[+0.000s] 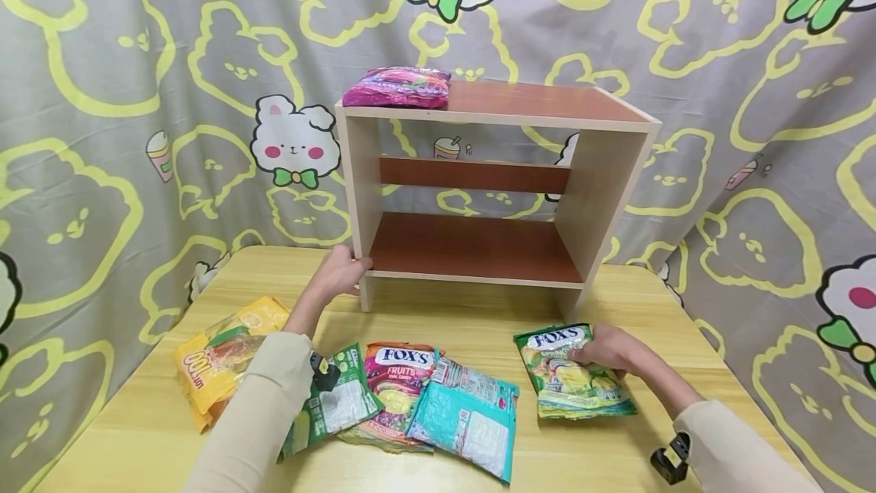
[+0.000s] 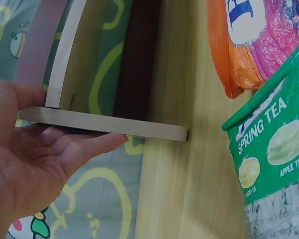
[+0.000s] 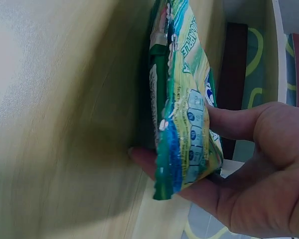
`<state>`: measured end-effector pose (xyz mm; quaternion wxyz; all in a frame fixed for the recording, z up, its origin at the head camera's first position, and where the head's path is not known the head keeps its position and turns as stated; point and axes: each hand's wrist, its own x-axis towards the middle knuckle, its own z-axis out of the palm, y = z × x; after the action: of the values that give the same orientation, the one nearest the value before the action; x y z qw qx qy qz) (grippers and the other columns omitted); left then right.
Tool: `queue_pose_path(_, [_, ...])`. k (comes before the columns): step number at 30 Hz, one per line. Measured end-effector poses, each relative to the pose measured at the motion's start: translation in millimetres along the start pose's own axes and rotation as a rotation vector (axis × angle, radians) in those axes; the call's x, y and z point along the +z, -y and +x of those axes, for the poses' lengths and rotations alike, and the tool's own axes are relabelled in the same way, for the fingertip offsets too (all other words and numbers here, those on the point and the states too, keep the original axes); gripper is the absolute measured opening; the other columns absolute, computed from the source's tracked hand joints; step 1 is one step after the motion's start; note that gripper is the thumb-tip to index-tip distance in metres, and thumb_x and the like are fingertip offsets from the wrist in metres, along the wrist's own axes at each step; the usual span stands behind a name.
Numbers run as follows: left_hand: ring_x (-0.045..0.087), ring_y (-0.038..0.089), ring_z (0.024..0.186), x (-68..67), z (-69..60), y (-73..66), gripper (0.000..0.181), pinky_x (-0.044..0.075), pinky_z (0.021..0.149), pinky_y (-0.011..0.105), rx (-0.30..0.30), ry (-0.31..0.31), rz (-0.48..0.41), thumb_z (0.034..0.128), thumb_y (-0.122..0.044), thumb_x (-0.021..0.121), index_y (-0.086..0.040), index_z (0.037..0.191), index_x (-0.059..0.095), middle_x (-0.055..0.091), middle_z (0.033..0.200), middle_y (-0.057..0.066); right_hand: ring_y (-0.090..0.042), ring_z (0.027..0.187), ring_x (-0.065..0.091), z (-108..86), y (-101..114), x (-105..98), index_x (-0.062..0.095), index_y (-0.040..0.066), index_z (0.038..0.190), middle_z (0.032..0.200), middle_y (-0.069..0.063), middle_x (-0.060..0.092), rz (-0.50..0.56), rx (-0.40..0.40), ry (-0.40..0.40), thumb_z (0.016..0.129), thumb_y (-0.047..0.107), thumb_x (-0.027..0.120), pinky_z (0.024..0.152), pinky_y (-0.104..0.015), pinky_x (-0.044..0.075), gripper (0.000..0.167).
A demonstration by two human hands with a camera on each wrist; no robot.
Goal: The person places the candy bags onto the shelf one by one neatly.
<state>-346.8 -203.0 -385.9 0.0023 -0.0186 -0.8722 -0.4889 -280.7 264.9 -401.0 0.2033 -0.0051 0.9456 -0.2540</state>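
Observation:
My left hand (image 1: 340, 274) grips the left side panel of a small wooden shelf (image 1: 472, 280), at the level of its lower board. In the left wrist view the thumb lies on one side of that panel edge and the fingers on the other. My right hand (image 1: 609, 348) holds a green Fox's candy bag (image 1: 568, 383) by its right side, in front of the shelf's right leg. The right wrist view shows the thumb on one face of this candy bag (image 3: 189, 114) and fingers behind it, with the bag tilted up off the table.
A pink bag (image 1: 397, 88) lies on the shelf's top left. Along the table (image 1: 424, 470) lie a yellow bag (image 1: 226, 356), a green bag (image 1: 342, 394), a purple-orange Fox's Fruits bag (image 1: 393, 386) and a turquoise bag (image 1: 468, 417). A patterned curtain (image 1: 226, 74) hangs behind.

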Motion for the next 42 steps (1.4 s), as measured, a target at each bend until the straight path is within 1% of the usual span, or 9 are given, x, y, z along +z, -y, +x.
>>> queue_pose_path(5, [0.064,0.043,0.115,1.0,0.4,-0.8,0.046,0.064,0.070,0.041,-0.006,0.000,-0.003,0.0978,-0.019,0.051,0.012,0.133,0.053,0.062,0.125,0.031,-0.020,0.065,0.058,-3.2,2,-1,0.057,-0.001,0.086,0.080,-0.011,0.058,0.031,-0.016,-0.018,0.094,0.026,0.069,0.051,-0.031,0.050,0.030])
queue_pose_path(9, [0.064,0.045,0.116,1.6,1.6,-0.1,0.045,0.064,0.070,0.040,-0.012,0.001,-0.010,0.0976,-0.019,0.051,0.012,0.130,0.055,0.062,0.123,0.031,-0.014,0.056,0.046,-4.5,4,-1,0.058,0.002,0.078,0.070,-0.006,0.052,0.025,-0.046,-0.045,0.093,0.025,0.071,0.047,-0.027,0.041,0.030])
queue_pose_path(12, [0.063,0.046,0.116,1.8,1.7,0.3,0.045,0.064,0.070,0.040,-0.019,0.002,-0.012,0.0976,-0.019,0.051,0.012,0.130,0.055,0.062,0.123,0.031,-0.015,0.056,0.046,-4.7,5,-2,0.059,0.001,0.078,0.069,-0.006,0.052,0.016,-0.066,-0.074,0.092,0.024,0.072,0.048,-0.028,0.042,0.029])
queue_pose_path(15, [0.062,0.047,0.117,1.7,1.2,-0.3,0.046,0.064,0.071,0.040,-0.016,0.004,-0.010,0.0976,-0.019,0.051,0.013,0.131,0.054,0.061,0.124,0.032,-0.018,0.061,0.052,-4.5,7,-3,0.060,0.001,0.079,0.071,-0.008,0.055,-0.005,-0.099,-0.116,0.090,0.024,0.074,0.053,-0.030,0.045,0.029])
queue_pose_path(17, [0.062,0.047,0.118,1.7,1.2,-0.3,0.046,0.064,0.071,0.040,-0.019,0.003,-0.009,0.0979,-0.019,0.051,0.012,0.132,0.053,0.061,0.125,0.031,-0.018,0.060,0.052,-4.4,8,-3,0.060,0.004,0.074,0.068,-0.006,0.054,-0.022,-0.123,-0.146,0.089,0.025,0.075,0.054,-0.029,0.043,0.031])
queue_pose_path(20, [0.062,0.047,0.118,1.5,1.2,-0.1,0.046,0.064,0.072,0.041,-0.014,0.005,-0.011,0.0979,-0.018,0.051,0.013,0.133,0.053,0.061,0.125,0.032,-0.017,0.058,0.048,-4.2,8,-2,0.055,0.010,0.065,0.061,-0.002,0.048,-0.042,-0.160,-0.188,0.088,0.028,0.077,0.055,-0.028,0.040,0.036])
queue_pose_path(23, [0.062,0.048,0.118,1.0,1.2,-0.3,0.046,0.064,0.072,0.041,-0.010,0.003,-0.015,0.0981,-0.018,0.050,0.014,0.132,0.053,0.061,0.125,0.033,-0.016,0.057,0.046,-4.0,9,-2,0.049,0.014,0.063,0.058,0.001,0.044,-0.033,-0.192,-0.229,0.087,0.029,0.078,0.055,-0.028,0.038,0.040])
queue_pose_path(29, [0.061,0.049,0.119,0.4,1.6,0.8,0.049,0.064,0.071,0.041,-0.009,0.011,-0.013,0.0988,-0.018,0.050,0.014,0.136,0.049,0.059,0.128,0.034,-0.016,0.057,0.044,-5.4,15,-2,0.039,0.015,0.064,0.059,0.003,0.038,-0.015,-0.246,-0.294,0.084,0.024,0.080,0.054,-0.028,0.036,0.047])
queue_pose_path(42, [0.060,0.049,0.120,-0.2,0.6,0.4,0.049,0.064,0.071,0.041,-0.007,0.011,-0.017,0.0984,-0.018,0.050,0.013,0.136,0.050,0.059,0.129,0.034,-0.015,0.055,0.042,-4.7,18,0,0.034,0.017,0.063,0.057,0.004,0.032,-0.005,-0.246,-0.305,0.083,0.022,0.081,0.053,-0.027,0.036,0.052])
